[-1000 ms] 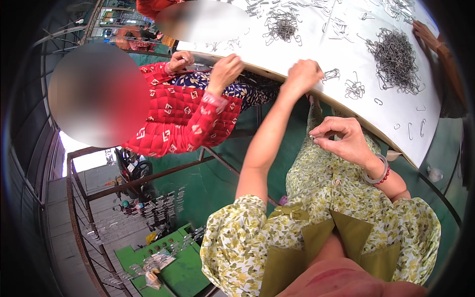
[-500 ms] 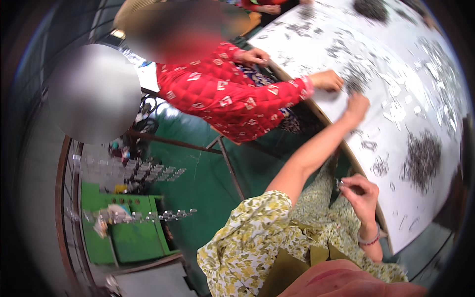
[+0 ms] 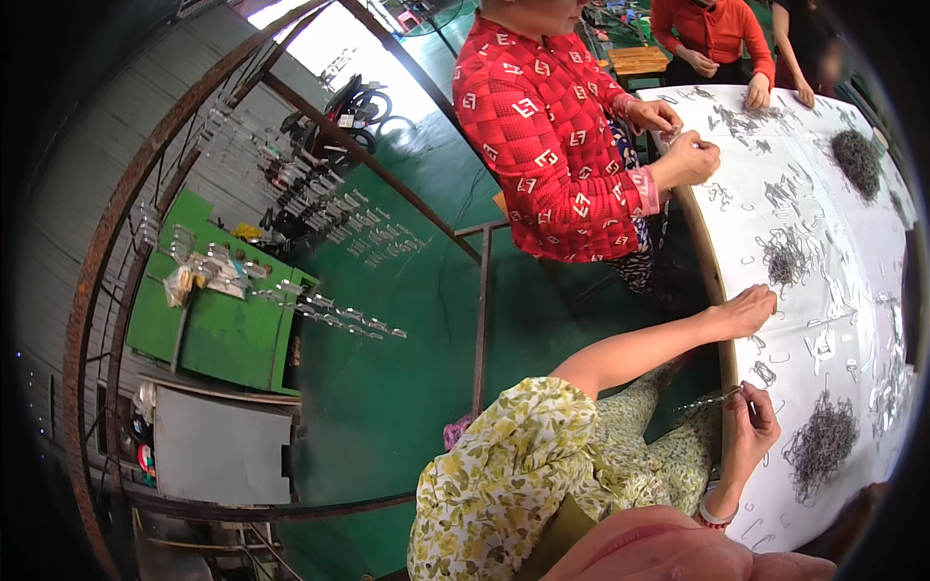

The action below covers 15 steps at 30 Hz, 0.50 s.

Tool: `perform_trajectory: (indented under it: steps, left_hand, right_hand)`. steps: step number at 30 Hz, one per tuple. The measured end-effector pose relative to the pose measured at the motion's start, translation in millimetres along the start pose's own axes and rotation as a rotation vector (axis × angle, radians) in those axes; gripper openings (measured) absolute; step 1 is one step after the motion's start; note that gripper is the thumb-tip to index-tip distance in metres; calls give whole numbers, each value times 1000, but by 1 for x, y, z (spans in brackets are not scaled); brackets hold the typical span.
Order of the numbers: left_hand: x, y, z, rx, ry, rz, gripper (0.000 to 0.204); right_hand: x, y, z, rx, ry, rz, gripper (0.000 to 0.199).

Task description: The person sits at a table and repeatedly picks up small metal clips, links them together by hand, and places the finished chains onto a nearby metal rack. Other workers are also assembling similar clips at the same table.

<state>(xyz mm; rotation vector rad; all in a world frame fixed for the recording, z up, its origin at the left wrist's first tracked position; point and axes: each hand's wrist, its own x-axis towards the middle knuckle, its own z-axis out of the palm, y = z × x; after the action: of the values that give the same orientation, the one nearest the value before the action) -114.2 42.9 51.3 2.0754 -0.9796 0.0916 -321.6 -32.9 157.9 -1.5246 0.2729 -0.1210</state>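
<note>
My left hand (image 3: 748, 312) reaches out over the near edge of the white table (image 3: 841, 320). Its fingers are curled down against the surface, and anything in them is hidden. Nearer to me, my right hand (image 3: 752, 426) pinches the end of a thin, shiny metal strand (image 3: 705, 400), which sticks out to the left past the table edge over my lap. Beyond my left hand lies a small heap of bent wire hooks (image 3: 787, 256). A larger dark pile of hooks (image 3: 821, 443) sits to the right of my right hand.
Beside me a person in a red patterned jacket (image 3: 552, 145) works with both hands at the table edge. Farther back sits a person in orange (image 3: 712, 44). To the left stand a rusty metal frame (image 3: 482, 320), hanging rows of metal pieces (image 3: 329, 310) and a green bench (image 3: 228, 320).
The view has turned. My left hand has drawn away from the small hook heap beside the neighbour's hand. My right hand is now beside the table edge, with a longer metal strand showing.
</note>
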Motion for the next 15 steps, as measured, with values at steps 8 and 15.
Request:
perform_trajectory:
  steps: [8,15]
  left_hand:
    - [-71,125,-106,-523,118,-83,14]
    - [-94,144,-93,-398,228,23,10]
  right_hand:
    - [19,7,-10,-121,11,-222,20]
    - [8,-30,13,26,106,-167,18]
